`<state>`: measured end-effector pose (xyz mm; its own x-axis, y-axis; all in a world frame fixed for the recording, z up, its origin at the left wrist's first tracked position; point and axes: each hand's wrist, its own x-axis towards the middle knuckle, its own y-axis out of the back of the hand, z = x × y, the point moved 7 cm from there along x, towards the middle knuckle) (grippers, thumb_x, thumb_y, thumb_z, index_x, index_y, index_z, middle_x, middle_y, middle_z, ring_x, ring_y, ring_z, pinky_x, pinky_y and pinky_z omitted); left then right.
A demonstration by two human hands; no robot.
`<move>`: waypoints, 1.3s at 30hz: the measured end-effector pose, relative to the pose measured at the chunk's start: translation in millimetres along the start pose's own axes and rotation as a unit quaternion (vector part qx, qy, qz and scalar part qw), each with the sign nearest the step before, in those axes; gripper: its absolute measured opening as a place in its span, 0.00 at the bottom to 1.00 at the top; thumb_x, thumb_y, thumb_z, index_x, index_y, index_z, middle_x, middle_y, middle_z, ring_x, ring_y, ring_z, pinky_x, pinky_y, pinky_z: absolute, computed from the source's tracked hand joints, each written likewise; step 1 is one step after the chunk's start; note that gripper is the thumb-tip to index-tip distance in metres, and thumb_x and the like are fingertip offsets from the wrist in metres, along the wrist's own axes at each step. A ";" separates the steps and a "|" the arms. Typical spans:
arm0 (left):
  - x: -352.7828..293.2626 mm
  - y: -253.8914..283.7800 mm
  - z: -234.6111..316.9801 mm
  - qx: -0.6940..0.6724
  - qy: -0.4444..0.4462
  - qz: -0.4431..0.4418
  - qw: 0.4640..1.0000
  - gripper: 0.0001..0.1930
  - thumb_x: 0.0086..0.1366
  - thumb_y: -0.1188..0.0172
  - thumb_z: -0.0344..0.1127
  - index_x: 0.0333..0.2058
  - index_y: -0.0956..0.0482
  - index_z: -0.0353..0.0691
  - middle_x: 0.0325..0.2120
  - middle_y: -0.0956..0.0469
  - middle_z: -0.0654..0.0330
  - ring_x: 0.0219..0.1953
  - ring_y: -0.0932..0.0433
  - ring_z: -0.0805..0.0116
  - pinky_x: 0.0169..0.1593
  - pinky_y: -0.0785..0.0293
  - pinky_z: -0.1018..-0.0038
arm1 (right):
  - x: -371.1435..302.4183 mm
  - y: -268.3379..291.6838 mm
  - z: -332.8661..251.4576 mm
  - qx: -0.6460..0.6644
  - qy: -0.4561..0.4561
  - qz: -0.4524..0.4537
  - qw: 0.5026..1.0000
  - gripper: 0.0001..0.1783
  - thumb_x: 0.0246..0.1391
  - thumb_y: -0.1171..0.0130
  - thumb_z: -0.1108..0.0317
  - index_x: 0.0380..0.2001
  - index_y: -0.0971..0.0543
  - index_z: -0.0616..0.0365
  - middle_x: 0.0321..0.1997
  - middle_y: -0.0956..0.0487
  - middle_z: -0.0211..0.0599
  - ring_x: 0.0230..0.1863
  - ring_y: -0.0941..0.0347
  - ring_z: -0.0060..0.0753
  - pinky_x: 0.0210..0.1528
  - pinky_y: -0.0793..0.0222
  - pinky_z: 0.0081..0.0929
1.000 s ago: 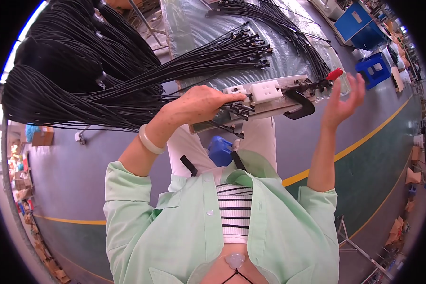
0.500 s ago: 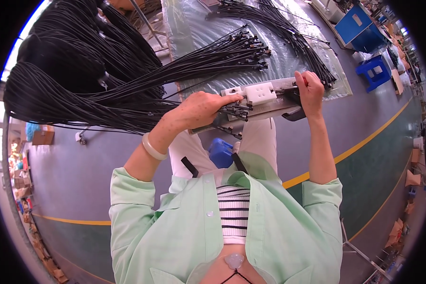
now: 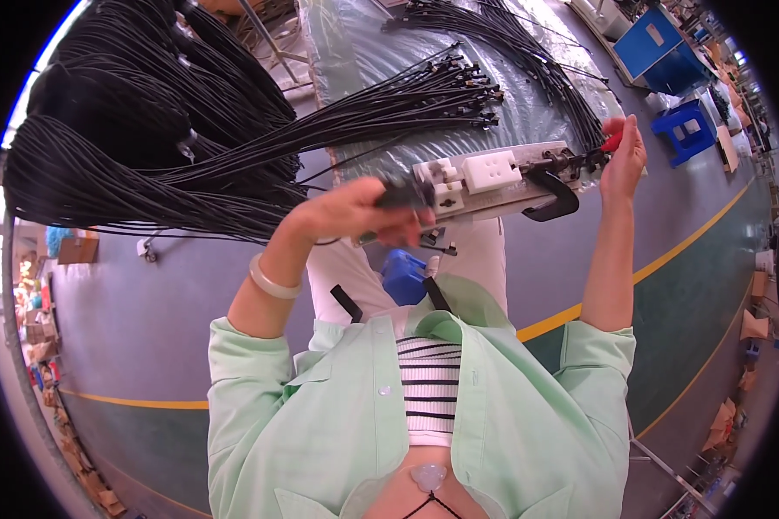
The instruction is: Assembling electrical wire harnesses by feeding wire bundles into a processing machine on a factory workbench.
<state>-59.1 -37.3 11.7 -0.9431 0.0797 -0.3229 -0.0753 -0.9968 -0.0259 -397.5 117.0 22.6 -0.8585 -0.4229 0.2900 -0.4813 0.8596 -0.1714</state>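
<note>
A toggle clamp fixture with white blocks on a metal plate sits just beyond my knees. My left hand, smeared by motion, is at the fixture's left end, its fingers closed round black cable ends. A few more connector tips poke out below those fingers. At the other end, my right hand grips the red handle of the clamp, which is pulled out to the right. A black curved lever hangs at the plate's near side.
A thick bundle of black cables hangs at the left, its ends lying across a plastic-covered table. More cables lie farther back. A blue stool and blue bin stand at right. A blue container is between my legs.
My right hand has moved right and outward with the red handle, drawing the clamp back. My left hand has pulled off the white block, lifting black cable ends; more of the block shows.
</note>
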 end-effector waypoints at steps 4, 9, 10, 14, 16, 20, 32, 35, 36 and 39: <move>4.7 -9.3 -12.1 0.136 -0.157 0.088 0.974 0.14 0.68 0.51 0.39 0.39 0.22 0.34 0.29 0.21 0.64 0.33 0.26 0.77 0.42 0.30 0.77 | -56.9 -45.8 -68.7 -0.295 0.314 0.130 0.893 0.06 0.56 0.45 0.69 0.30 0.26 0.61 0.35 0.25 0.34 0.34 0.31 0.26 0.41 0.35 0.21; 7.4 -10.9 -12.5 -0.046 0.015 0.002 0.999 0.17 0.67 0.51 0.44 0.38 0.20 0.36 0.20 0.30 0.68 0.19 0.39 0.83 0.22 0.43 0.83 | -141.1 -138.9 -58.1 -0.161 0.204 -0.315 0.913 0.12 0.38 0.37 0.82 0.31 0.23 0.62 0.39 0.22 0.37 0.43 0.26 0.34 0.45 0.32 0.25; 7.7 -10.0 -12.4 -0.045 0.015 0.004 0.999 0.17 0.67 0.51 0.44 0.38 0.20 0.36 0.20 0.30 0.68 0.19 0.39 0.83 0.22 0.43 0.83 | -152.5 -153.3 -52.8 -0.129 0.182 -0.348 0.911 0.13 0.37 0.37 0.82 0.31 0.23 0.62 0.38 0.22 0.38 0.43 0.26 0.35 0.45 0.32 0.25; 11.5 -11.0 -14.2 -0.034 0.026 -0.019 0.999 0.17 0.68 0.52 0.44 0.38 0.20 0.37 0.19 0.33 0.69 0.20 0.39 0.83 0.22 0.43 0.82 | -165.4 -166.1 -26.3 -0.132 0.162 -0.385 0.899 0.13 0.36 0.36 0.79 0.30 0.23 0.62 0.38 0.22 0.38 0.40 0.26 0.38 0.45 0.33 0.28; 11.0 -8.7 -19.1 -0.028 0.026 -0.019 0.999 0.17 0.68 0.53 0.44 0.38 0.19 0.37 0.19 0.33 0.70 0.20 0.39 0.83 0.23 0.42 0.82 | -169.6 -170.9 -27.6 -0.213 0.287 -0.435 0.827 0.13 0.35 0.34 0.74 0.30 0.22 0.59 0.34 0.23 0.36 0.35 0.27 0.36 0.39 0.36 0.29; 2.5 8.9 -7.8 0.195 -0.146 0.141 0.960 0.15 0.59 0.45 0.31 0.45 0.24 0.38 0.23 0.25 0.58 0.24 0.28 0.66 0.29 0.34 0.75 | -159.8 -165.0 -38.4 -0.286 0.317 -0.357 0.831 0.12 0.37 0.34 0.72 0.30 0.21 0.58 0.32 0.23 0.32 0.33 0.28 0.32 0.38 0.39 0.28; -4.4 14.5 -4.1 0.165 -0.040 0.181 0.969 0.13 0.52 0.43 0.21 0.38 0.26 0.31 0.21 0.28 0.58 0.24 0.31 0.73 0.31 0.32 0.76 | -151.5 -153.1 -34.5 -0.181 0.189 -0.311 0.914 0.17 0.39 0.35 0.79 0.37 0.22 0.61 0.28 0.22 0.34 0.28 0.26 0.28 0.31 0.32 0.21; -3.5 16.0 -4.0 0.217 -0.075 0.217 0.949 0.14 0.51 0.42 0.22 0.40 0.25 0.33 0.23 0.26 0.52 0.26 0.28 0.62 0.32 0.31 0.73 | -148.0 -147.0 -32.5 -0.128 0.137 -0.275 0.943 0.17 0.41 0.36 0.79 0.39 0.22 0.61 0.28 0.22 0.32 0.28 0.28 0.23 0.31 0.33 0.19; -6.0 13.3 6.2 0.278 -0.157 0.249 0.914 0.15 0.52 0.41 0.24 0.41 0.24 0.36 0.26 0.23 0.47 0.29 0.24 0.51 0.33 0.30 0.69 | -146.4 -148.2 -21.9 -0.152 0.047 -0.302 0.940 0.18 0.41 0.36 0.78 0.40 0.22 0.61 0.28 0.21 0.31 0.27 0.28 0.21 0.31 0.33 0.17; -8.1 4.1 21.3 0.396 -0.239 0.298 0.835 0.16 0.52 0.41 0.24 0.42 0.24 0.38 0.27 0.23 0.47 0.29 0.23 0.51 0.33 0.30 0.69 | -145.1 -146.6 -2.7 -0.103 -0.110 -0.324 0.934 0.18 0.43 0.37 0.79 0.41 0.22 0.61 0.32 0.21 0.32 0.28 0.29 0.18 0.30 0.35 0.15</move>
<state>-58.7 -42.1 34.4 -0.8965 -0.2516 0.3647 0.4421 -0.5616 0.6994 -201.8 53.1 8.2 -0.4259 -0.9024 0.0663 -0.8874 0.4309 0.1638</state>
